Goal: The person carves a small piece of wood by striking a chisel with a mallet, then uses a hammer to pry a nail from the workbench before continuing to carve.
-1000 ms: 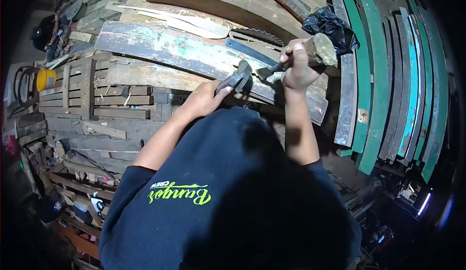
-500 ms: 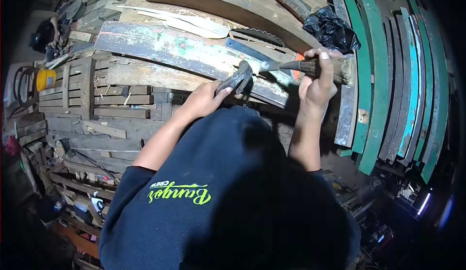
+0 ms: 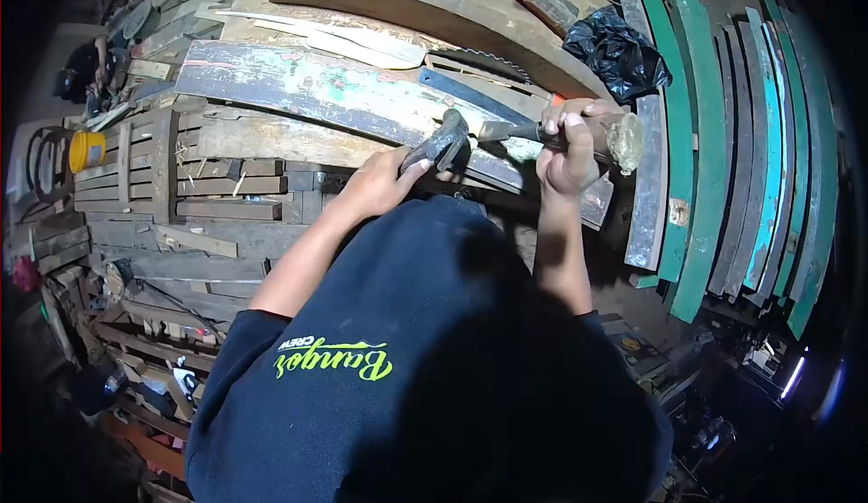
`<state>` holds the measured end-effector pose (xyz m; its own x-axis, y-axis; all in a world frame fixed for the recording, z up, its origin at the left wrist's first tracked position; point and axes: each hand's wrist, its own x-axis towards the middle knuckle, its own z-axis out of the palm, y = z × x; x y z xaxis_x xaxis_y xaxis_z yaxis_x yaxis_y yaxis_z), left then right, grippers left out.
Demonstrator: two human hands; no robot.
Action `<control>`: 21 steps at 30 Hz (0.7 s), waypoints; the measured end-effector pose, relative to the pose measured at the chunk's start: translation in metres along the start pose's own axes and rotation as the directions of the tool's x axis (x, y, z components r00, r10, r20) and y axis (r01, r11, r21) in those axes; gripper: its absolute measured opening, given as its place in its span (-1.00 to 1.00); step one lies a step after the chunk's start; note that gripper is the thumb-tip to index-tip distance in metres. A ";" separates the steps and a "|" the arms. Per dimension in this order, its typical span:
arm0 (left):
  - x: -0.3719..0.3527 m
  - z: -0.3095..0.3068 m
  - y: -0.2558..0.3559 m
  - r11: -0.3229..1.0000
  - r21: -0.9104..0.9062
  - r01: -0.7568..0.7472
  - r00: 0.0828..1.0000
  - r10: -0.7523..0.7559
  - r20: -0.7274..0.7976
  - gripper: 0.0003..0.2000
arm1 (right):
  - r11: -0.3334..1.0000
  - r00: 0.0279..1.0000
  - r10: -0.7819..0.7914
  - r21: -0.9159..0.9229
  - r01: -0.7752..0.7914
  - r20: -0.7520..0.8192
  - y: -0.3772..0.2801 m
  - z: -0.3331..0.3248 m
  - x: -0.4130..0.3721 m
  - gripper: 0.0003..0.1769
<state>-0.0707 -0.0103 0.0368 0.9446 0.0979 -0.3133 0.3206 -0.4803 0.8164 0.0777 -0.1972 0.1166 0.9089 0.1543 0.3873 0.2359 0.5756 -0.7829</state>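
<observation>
My left hand (image 3: 382, 183) is closed around a dark claw hammer (image 3: 447, 139), whose head is over the edge of a long board (image 3: 262, 76) with worn white and green paint. My right hand (image 3: 571, 152) grips a chisel (image 3: 506, 131) with a thick wooden handle, its butt end frayed and pale. The chisel points left, its blade tip close to the hammer head. Just beyond the two tools lies a blue-grey metal strip (image 3: 470, 94), and past it shows a toothed saw blade (image 3: 484, 61).
A thick timber beam (image 3: 425, 13) runs across the far side. On the right are a black plastic bag (image 3: 617, 53) and several green planks (image 3: 708, 168). A yellow bucket (image 3: 86, 151) stands at left, near stacked slats. Another person (image 3: 86, 73) is at the far left.
My right hand has moved slightly left and the chisel has turned flatter, its tip nearer the hammer. The left hand and hammer stay almost in place.
</observation>
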 end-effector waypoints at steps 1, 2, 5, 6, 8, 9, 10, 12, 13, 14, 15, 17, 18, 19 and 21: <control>-0.001 0.000 0.001 1.000 0.011 -0.018 1.000 0.018 -0.006 -0.56 | 1.000 1.000 0.001 0.000 -0.001 -0.001 0.001 -0.002 -0.001 -0.69; 0.000 0.001 -0.001 1.000 0.011 -0.018 1.000 0.018 -0.004 -0.56 | 1.000 0.999 -0.005 0.010 0.005 0.032 0.001 -0.005 -0.002 -0.69; -0.001 0.000 0.002 0.999 -0.010 -0.046 0.999 0.046 -0.025 -0.56 | 1.000 0.997 -0.020 0.023 0.018 0.079 -0.001 -0.009 -0.004 -0.70; -0.002 -0.002 0.006 1.000 -0.011 -0.017 1.000 0.017 -0.009 -0.56 | 0.999 0.995 -0.027 0.027 0.025 0.092 -0.002 -0.010 -0.005 -0.71; -0.002 -0.005 0.011 1.000 -0.010 0.012 1.000 -0.012 0.010 -0.56 | 1.000 0.991 -0.031 0.006 0.030 0.130 -0.001 -0.013 -0.006 -0.71; -0.001 -0.006 0.011 0.999 -0.007 0.037 0.999 -0.037 0.036 -0.55 | 0.999 0.985 -0.034 -0.014 0.037 0.166 0.000 -0.015 -0.007 -0.71; -0.001 -0.006 0.011 0.998 -0.002 0.062 0.996 -0.062 0.061 -0.54 | 0.999 0.988 -0.037 -0.030 0.042 0.150 0.000 -0.014 -0.007 -0.71; -0.001 -0.004 0.007 0.998 0.002 0.067 0.996 -0.067 0.051 -0.54 | 0.998 0.991 -0.040 -0.032 0.045 0.131 -0.001 -0.013 -0.008 -0.71; -0.001 -0.002 0.005 0.997 0.004 0.071 0.997 -0.071 0.039 -0.55 | 0.998 0.992 -0.044 -0.034 0.048 0.115 -0.001 -0.013 -0.008 -0.70; -0.002 -0.002 0.005 0.997 0.004 0.073 0.997 -0.073 0.039 -0.55 | 0.998 0.994 -0.057 -0.022 0.060 0.090 0.000 -0.015 -0.006 -0.72; -0.002 -0.002 0.004 0.998 0.004 0.069 0.997 -0.069 0.037 -0.55 | 0.998 0.994 -0.057 -0.022 0.060 0.090 0.002 -0.021 -0.004 -0.72; 0.000 -0.001 0.003 0.998 0.005 0.060 0.998 -0.060 0.037 -0.55 | 0.996 0.998 -0.041 0.081 0.045 -0.049 0.003 -0.038 0.001 -0.73; 0.000 0.000 0.000 0.998 -0.014 0.054 0.998 -0.053 0.039 -0.55 | 0.997 0.998 -0.033 0.065 0.036 -0.052 0.003 -0.044 0.002 -0.74; 0.000 0.000 0.000 0.998 -0.033 0.048 0.998 -0.046 0.042 -0.55 | 0.997 0.998 -0.037 0.063 0.040 -0.055 0.003 -0.048 0.002 -0.74; 0.001 -0.004 0.002 0.997 -0.080 0.008 0.999 -0.004 0.053 -0.54 | 0.996 1.000 -0.026 0.085 0.025 0.016 0.003 -0.056 0.001 -0.80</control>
<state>-0.0689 -0.0081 0.0397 0.9382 0.0534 -0.3419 0.3330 -0.4081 0.8500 0.0988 -0.2397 0.0874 0.8969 0.1520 0.4152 0.2281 0.6454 -0.7290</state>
